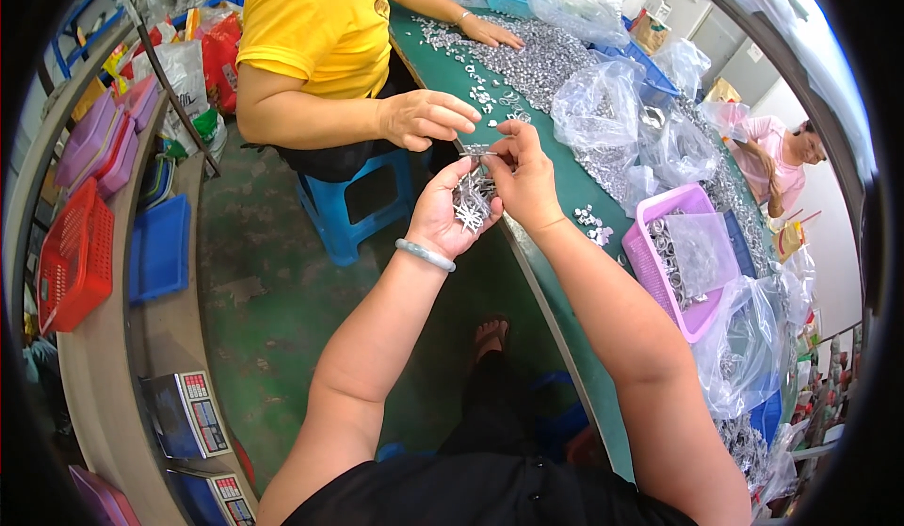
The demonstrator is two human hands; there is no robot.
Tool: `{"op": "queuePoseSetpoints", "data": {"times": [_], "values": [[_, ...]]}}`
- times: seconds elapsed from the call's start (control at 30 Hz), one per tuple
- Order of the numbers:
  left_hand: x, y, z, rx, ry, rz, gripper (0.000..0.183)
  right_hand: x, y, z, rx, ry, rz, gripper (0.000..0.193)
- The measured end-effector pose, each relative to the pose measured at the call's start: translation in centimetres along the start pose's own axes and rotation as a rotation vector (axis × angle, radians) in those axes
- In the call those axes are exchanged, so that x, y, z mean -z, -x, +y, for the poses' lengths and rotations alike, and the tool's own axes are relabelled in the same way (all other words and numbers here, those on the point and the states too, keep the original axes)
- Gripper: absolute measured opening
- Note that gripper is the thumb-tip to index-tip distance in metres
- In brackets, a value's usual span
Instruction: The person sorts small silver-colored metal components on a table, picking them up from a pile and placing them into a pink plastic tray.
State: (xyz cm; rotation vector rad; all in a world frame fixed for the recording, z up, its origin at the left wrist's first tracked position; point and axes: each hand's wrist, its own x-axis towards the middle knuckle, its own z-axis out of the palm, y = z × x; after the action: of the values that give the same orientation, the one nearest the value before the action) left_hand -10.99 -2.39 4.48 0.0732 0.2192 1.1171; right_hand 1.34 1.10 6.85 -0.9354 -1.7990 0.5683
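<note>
In my cupped left hand (437, 215) lies a heap of small silver metal pieces (473, 208), some of them thin and pronged. My right hand (527, 182) meets it at the fingertips, pinching a small silver piece (478, 150) whose exact kind I cannot make out. Both hands are held up in front of the green table's (527, 234) near edge. Close beyond them, a co-worker's hand (428, 119) reaches in from the left with bent fingers. That person's other hand (490, 32) rests on the table by a large spread of silver parts (546, 60).
A pink basket (645, 243) with metal parts stands to the right, near clear plastic bags (598, 102). A blue stool (353, 215) is under the co-worker in yellow. Shelves at left bear a red basket (80, 262), a blue tray (158, 248) and scales (193, 413).
</note>
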Motion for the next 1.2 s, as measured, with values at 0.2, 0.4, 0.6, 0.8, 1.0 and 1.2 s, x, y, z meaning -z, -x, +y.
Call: {"op": "queuePoseSetpoints", "data": {"times": [0.2, 0.4, 0.6, 0.8, 1.0, 1.2], "values": [[0.0, 0.3, -0.3, 0.002, 0.03, -0.028, 0.022, 0.2, 0.0, 0.0, -0.051, -0.007, -0.006, 0.037], [-0.1, 0.4, -0.5, 0.025, 0.047, -0.046, 0.023, 0.4, 0.2, -0.3, -0.096, -0.066, -0.014, 0.036], [-0.7, 0.6, -1.1, 0.038, 0.036, -0.042, 0.022, 1.2, 0.6, -0.6, -0.103, -0.063, -0.011, 0.035], [-1.5, 0.9, -1.9, 0.062, 0.01, -0.04, 0.021, 2.3, 1.1, -0.8, -0.084, -0.072, 0.019, 0.029], [-2.3, 1.3, -2.6, 0.052, -0.005, 0.005, 0.02, 3.1, 1.7, -1.4, -0.093, -0.071, 0.024, 0.027], [-2.8, 1.8, -3.4, 0.047, -0.048, 0.049, 0.019, 3.8, 2.3, -1.6, -0.08, -0.052, 0.038, 0.027]]}}
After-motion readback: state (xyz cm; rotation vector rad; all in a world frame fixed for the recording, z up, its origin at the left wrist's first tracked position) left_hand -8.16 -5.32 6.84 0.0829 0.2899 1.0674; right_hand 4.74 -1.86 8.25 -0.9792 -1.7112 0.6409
